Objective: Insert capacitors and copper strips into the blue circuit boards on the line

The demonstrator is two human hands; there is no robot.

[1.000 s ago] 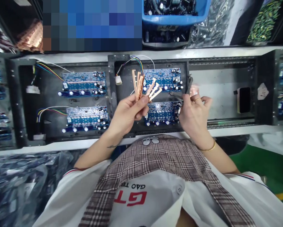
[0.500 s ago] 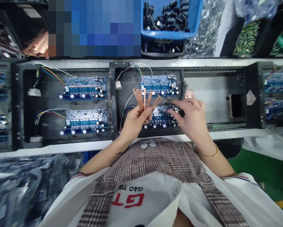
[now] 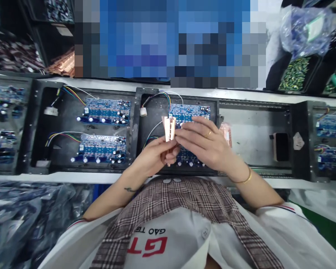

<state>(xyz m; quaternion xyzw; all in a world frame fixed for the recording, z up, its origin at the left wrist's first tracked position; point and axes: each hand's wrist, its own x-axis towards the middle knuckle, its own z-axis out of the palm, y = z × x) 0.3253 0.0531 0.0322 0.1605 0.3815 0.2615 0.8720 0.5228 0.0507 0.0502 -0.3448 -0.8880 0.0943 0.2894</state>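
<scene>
My left hand (image 3: pixel 158 152) is closed around a bundle of flat copper strips (image 3: pixel 170 129), which stand up from its thumb and fingers. Beside them, my right hand (image 3: pixel 208 144) has its fingers stretched out, the tips at the strips' right side; its thumb is hidden. Whether those fingertips touch the copper, I cannot tell. Both hands are over a black tray (image 3: pixel 153 101) with an upper blue circuit board (image 3: pixel 189 110) and a lower circuit board (image 3: pixel 185 163), mostly covered by my hands. A white connector (image 3: pixel 143 111) hangs on the upper board's coloured wires.
To the left, another black tray (image 3: pixel 67 127) bears two similar boards. Right of my hands are a pinkish packet (image 3: pixel 226 134) and a dark rectangular device (image 3: pixel 280 147). Behind the line stand bins with copper strips (image 3: pixel 63 64) and green-yellow parts (image 3: pixel 294 74).
The copper strips, fanned out before, are now gathered closer together in my left hand. My right hand has moved left to them, its fingers straightening. The camera view has shifted slightly.
</scene>
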